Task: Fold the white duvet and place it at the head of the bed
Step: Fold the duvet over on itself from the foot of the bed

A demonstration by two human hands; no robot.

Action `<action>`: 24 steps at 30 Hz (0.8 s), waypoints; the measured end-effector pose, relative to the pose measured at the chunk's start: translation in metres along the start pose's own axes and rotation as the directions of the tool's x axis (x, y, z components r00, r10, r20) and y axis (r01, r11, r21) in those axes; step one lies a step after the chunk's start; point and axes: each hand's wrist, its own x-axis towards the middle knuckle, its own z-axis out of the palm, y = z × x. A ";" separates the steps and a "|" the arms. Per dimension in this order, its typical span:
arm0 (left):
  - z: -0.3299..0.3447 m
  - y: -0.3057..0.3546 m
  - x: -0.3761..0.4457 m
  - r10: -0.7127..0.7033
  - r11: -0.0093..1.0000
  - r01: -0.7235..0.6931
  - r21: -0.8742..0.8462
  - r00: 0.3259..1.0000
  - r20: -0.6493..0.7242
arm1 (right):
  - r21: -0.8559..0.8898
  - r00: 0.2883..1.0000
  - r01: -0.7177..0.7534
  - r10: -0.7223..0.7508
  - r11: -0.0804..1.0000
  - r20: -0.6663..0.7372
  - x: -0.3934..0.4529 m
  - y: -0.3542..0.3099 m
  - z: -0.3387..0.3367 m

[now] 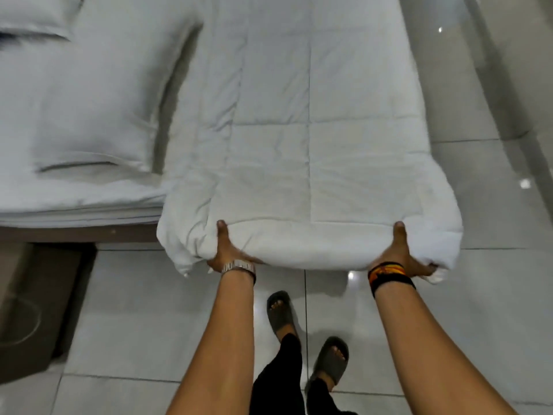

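The white duvet (299, 130) hangs in the air as a long folded band, held up by its near end over the floor and running away from the person. It is soft and puffy, quilted into large squares by stitched seams, with creases along its left side and a rounded, rolled near edge. Its left side is close to the bed's right edge; whether they touch is unclear. The left hand (227, 253) has its grip closed on the near edge, thumb on top and fingers tucked beneath. The right hand (401, 253) grips the same edge further along in the same way, a bunched corner of fabric poking out beyond it. A metal watch (238, 266) sits on the left wrist, and a black, orange and yellow band (389, 275) on the right.

To the left is the bed (89, 202), covered in a smooth white sheet, with a plump white pillow (92, 124) lying on it and a second pillow (36, 16) at the top corner. A dark brown bed base shows below the mattress. The floor (478, 295) is glossy pale grey tile with thin dark joints and small light reflections. Two feet in dark slides (281, 313) stand on it.
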 end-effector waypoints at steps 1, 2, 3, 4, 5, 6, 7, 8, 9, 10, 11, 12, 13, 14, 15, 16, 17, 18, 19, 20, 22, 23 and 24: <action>0.008 0.016 -0.015 0.062 0.998 -0.062 -0.020 0.998 -0.015 | 0.018 0.999 0.036 -0.037 0.999 0.023 -0.013 -0.018 0.011; 0.017 0.030 -0.030 0.112 0.993 -0.113 -0.033 0.994 -0.016 | 0.019 0.998 0.057 -0.058 0.998 0.039 -0.026 -0.036 0.023; 0.030 0.043 -0.043 0.140 0.989 -0.140 -0.045 0.990 -0.004 | 0.011 0.995 0.078 -0.078 0.997 0.057 -0.037 -0.051 0.040; 0.046 0.056 -0.051 0.159 0.986 -0.159 -0.050 0.987 0.011 | 0.000 0.992 0.100 -0.100 0.995 0.080 -0.045 -0.065 0.059; 0.063 0.067 -0.055 0.185 0.982 -0.184 -0.048 0.983 0.021 | -0.017 0.986 0.128 -0.126 0.992 0.111 -0.048 -0.074 0.080; 0.085 0.078 -0.056 0.212 0.976 -0.210 -0.056 0.976 0.045 | -0.015 0.978 0.156 -0.153 0.988 0.145 -0.052 -0.085 0.106; 0.106 0.090 -0.056 0.233 0.971 -0.228 -0.071 0.969 0.082 | -0.016 0.968 0.181 -0.175 0.983 0.181 -0.055 -0.094 0.132; 0.131 0.101 -0.053 0.251 0.966 -0.241 -0.092 0.961 0.118 | -0.027 0.959 0.200 -0.191 0.979 0.209 -0.056 -0.102 0.159; 0.156 0.111 -0.051 0.270 0.960 -0.256 -0.110 0.952 0.145 | -0.044 0.955 0.211 -0.197 0.976 0.222 -0.057 -0.108 0.188; 0.180 0.120 -0.049 0.291 0.954 -0.273 -0.122 0.942 0.168 | -0.067 0.954 0.210 -0.190 0.975 0.231 -0.059 -0.113 0.214; 0.207 0.128 -0.047 0.307 0.950 -0.288 -0.122 0.933 0.187 | -0.095 0.954 0.211 -0.183 0.973 0.239 -0.058 -0.116 0.244; 0.236 0.135 -0.044 0.319 0.947 -0.303 -0.105 0.925 0.208 | -0.135 0.950 0.214 -0.174 0.967 0.259 -0.056 -0.118 0.274; 0.267 0.144 -0.038 0.341 0.940 -0.325 -0.102 0.904 0.259 | -0.184 0.938 0.233 -0.171 0.955 0.302 -0.051 -0.119 0.306; 0.298 0.152 -0.031 0.371 0.928 -0.352 -0.117 0.860 0.352 | -0.216 0.911 0.255 -0.159 0.942 0.381 -0.044 -0.120 0.337; 0.321 0.159 -0.023 0.396 0.916 -0.375 -0.142 0.787 0.474 | -0.231 0.862 0.272 -0.130 0.934 0.489 -0.035 -0.120 0.363; 0.343 0.165 -0.017 0.411 0.897 -0.422 -0.131 0.687 0.600 | -0.244 0.801 0.285 -0.090 0.927 0.592 -0.025 -0.118 0.387; 0.360 0.169 -0.010 0.406 0.865 -0.496 -0.076 0.603 0.686 | -0.276 0.745 0.299 -0.043 0.914 0.665 -0.016 -0.117 0.403; 0.369 0.170 -0.003 0.389 0.806 -0.592 0.013 0.546 0.742 | -0.324 0.717 0.308 0.006 0.894 0.697 -0.007 -0.113 0.409; 0.372 0.166 0.005 0.381 0.726 -0.682 0.092 0.510 0.771 | -0.383 0.717 0.330 0.035 0.863 0.696 0.003 -0.106 0.407; 0.369 0.158 0.014 0.394 0.625 -0.761 0.175 0.501 0.771 | -0.442 0.742 0.384 0.014 0.811 0.671 0.014 -0.096 0.397; 0.356 0.132 0.039 0.477 0.397 -0.834 0.383 0.544 0.690 | -0.562 0.803 0.512 -0.131 0.650 0.581 0.032 -0.066 0.367; 0.345 0.115 0.049 0.512 0.321 -0.798 0.510 0.600 0.615 | -0.621 0.816 0.552 -0.208 0.556 0.539 0.039 -0.050 0.351; 0.335 0.101 0.054 0.517 0.351 -0.711 0.609 0.690 0.507 | -0.675 0.837 0.541 -0.245 0.502 0.489 0.043 -0.036 0.339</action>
